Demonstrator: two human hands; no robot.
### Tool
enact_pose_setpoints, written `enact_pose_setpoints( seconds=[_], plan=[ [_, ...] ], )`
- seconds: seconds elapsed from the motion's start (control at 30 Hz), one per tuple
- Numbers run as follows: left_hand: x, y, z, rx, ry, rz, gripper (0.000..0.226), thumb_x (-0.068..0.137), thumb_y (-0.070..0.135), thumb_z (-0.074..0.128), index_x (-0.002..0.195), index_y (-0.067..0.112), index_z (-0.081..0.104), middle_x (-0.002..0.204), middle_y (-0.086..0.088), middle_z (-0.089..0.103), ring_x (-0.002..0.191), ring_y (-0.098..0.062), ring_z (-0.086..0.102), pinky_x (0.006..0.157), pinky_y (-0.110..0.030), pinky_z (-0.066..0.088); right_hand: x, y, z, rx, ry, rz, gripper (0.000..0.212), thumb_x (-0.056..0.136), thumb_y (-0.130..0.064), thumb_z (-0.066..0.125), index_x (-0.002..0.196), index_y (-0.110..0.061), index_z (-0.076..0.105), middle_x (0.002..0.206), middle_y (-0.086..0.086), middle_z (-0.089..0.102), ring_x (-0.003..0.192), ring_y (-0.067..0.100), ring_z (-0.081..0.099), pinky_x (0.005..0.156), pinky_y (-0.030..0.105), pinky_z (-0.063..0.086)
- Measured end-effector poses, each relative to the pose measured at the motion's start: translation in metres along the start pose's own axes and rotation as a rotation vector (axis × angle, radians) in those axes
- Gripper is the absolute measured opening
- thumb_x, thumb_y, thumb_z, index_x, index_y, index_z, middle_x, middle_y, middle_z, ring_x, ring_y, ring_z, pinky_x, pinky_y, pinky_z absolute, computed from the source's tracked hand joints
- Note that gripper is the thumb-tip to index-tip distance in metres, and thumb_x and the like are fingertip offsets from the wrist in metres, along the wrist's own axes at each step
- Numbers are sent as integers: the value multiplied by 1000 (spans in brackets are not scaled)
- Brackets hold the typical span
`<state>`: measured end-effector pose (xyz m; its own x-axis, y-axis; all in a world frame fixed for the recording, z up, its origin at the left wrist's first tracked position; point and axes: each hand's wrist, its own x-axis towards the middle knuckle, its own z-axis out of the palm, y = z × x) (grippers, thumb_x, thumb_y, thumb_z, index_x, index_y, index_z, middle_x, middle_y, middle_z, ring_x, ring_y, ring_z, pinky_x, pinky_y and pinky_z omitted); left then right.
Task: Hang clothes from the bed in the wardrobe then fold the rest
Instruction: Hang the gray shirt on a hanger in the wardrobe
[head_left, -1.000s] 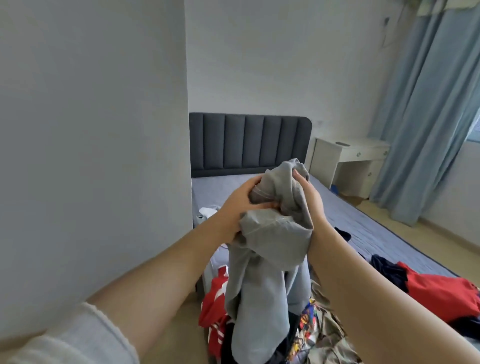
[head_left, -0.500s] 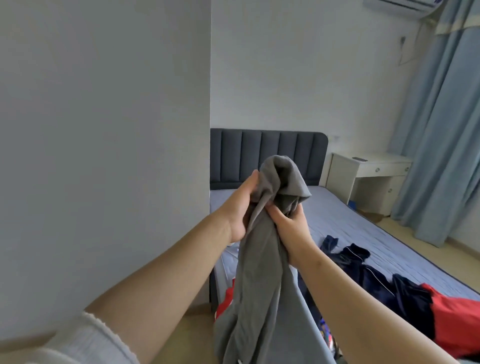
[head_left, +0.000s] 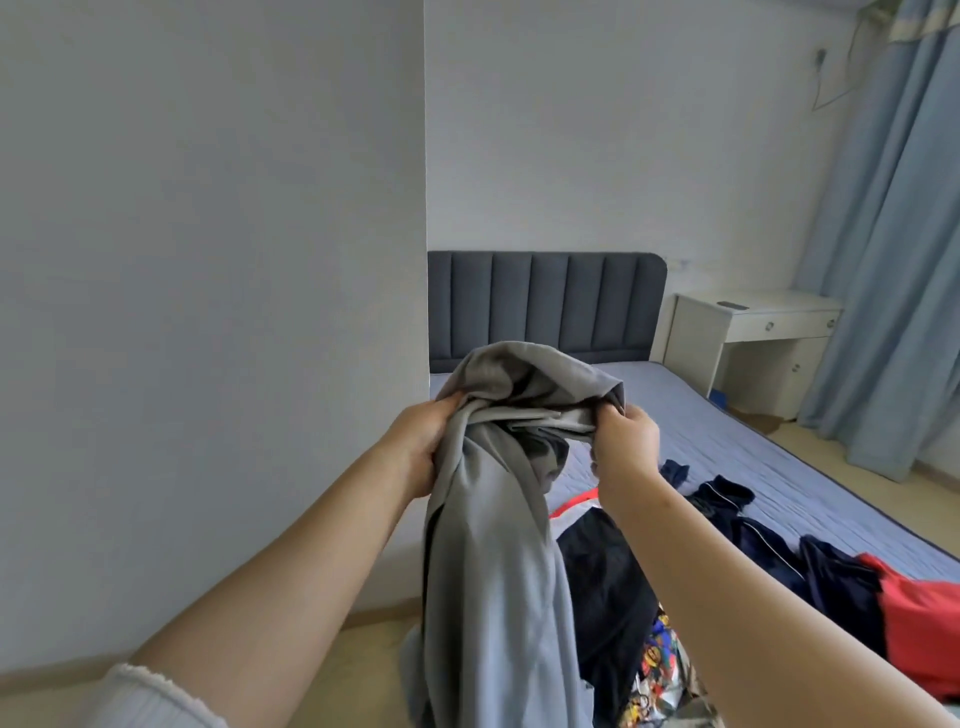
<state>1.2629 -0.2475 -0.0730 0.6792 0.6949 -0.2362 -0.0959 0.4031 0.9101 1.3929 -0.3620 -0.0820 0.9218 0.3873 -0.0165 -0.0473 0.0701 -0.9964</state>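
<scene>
Head view: the grey garment (head_left: 493, 571) is lifted clear of the bed (head_left: 717, 441), above its near left corner, and its length hangs straight down past the bottom of the frame. The left hand (head_left: 421, 441) grips its left side with curled fingers (head_left: 449, 402). The right hand (head_left: 626, 441) pinches the bunched top edge on the right.

Half a second ago both hands sat close together on one narrow twist of cloth. Now they are apart, and the top of the garment is spread open between them, with dark folds showing inside. This looks like a search for the opening or shoulders, so the piece can be hung or folded.

A navy garment (head_left: 753, 525), a red one (head_left: 919, 623) and a black one (head_left: 608, 582) wait along the bed's near end.
</scene>
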Motion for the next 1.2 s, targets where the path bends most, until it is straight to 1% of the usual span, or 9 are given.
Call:
enact_pose_setpoints(
  seconds=[0.07, 0.13, 0.27, 0.33, 0.5, 0.7, 0.87, 1.03, 1.2],
  plan=[
    [2, -2, 0, -86, 14, -30, 14, 91, 23, 57, 87, 12, 65, 71, -11, 68, 66, -21, 63, 55, -29, 52, -5, 3, -1, -136, 52, -96, 10, 85, -12, 51, 91, -14, 43, 75, 0, 45, 62, 15, 43, 57, 28, 37],
    [3, -2, 3, -141, 32, -50, 13, 92, 20, 56, 86, 12, 65, 72, -12, 66, 68, -24, 62, 59, -33, 52, -15, 6, 1, -203, 29, -226, 45, 77, -12, 60, 117, -21, 43, 100, -1, 46, 85, 19, 51, 75, 34, 45],
    [8, -5, 11, -194, 77, -101, 37, 91, 8, 52, 58, 14, 68, 54, -10, 61, 54, -22, 57, 50, -28, 49, -34, 20, 10, -459, -161, -726, 55, 73, -13, 65, 122, -34, 51, 120, -13, 45, 112, 13, 36, 92, 26, 23],
    [9, -7, 13, -166, 56, -104, 51, 92, 7, 51, 43, 14, 67, 49, -8, 59, 53, -20, 55, 51, -30, 46, -34, 25, 11, -577, -199, -773, 52, 79, -19, 64, 126, -37, 51, 134, -13, 41, 119, 14, 31, 93, 24, 15],
    [-5, -3, 6, 68, 17, -159, 21, 93, 27, 55, 86, 11, 67, 76, -11, 69, 72, -23, 64, 62, -33, 54, -25, 24, 9, -718, -209, -753, 19, 90, -28, 58, 102, -36, 71, 146, -12, 33, 128, 12, 18, 94, 23, 7],
    [-16, 7, -20, 205, 152, 26, 16, 92, 25, 54, 98, 16, 66, 96, -9, 68, 91, -25, 62, 78, -33, 53, -33, 9, 31, -676, -426, -666, 23, 93, -32, 50, 97, -46, 68, 143, -23, 34, 118, -3, 15, 83, 15, 2],
    [-23, 17, -57, 160, 554, 363, 21, 90, 12, 54, 109, 20, 57, 103, -5, 60, 86, -20, 57, 67, -26, 47, -50, 3, 59, -661, -191, -923, 17, 89, -29, 60, 88, -22, 75, 119, -13, 57, 115, 17, 31, 85, 20, 10],
    [-47, 23, -76, 501, 108, 394, 37, 82, 1, 58, 113, 21, 49, 109, -2, 49, 100, -17, 53, 77, -24, 47, -75, -7, 104, -422, -440, -673, 21, 90, -18, 55, 72, -16, 65, 64, -12, 54, 70, 12, 47, 64, 24, 35],
    [-62, 35, -119, 625, 60, 389, 37, 81, 2, 61, 116, 5, 49, 107, -10, 59, 100, -24, 59, 88, -34, 51, -107, -11, 161, -203, -549, -508, 18, 92, -16, 51, 79, -24, 60, 72, -10, 60, 72, 9, 56, 65, 24, 47]
  ],
)
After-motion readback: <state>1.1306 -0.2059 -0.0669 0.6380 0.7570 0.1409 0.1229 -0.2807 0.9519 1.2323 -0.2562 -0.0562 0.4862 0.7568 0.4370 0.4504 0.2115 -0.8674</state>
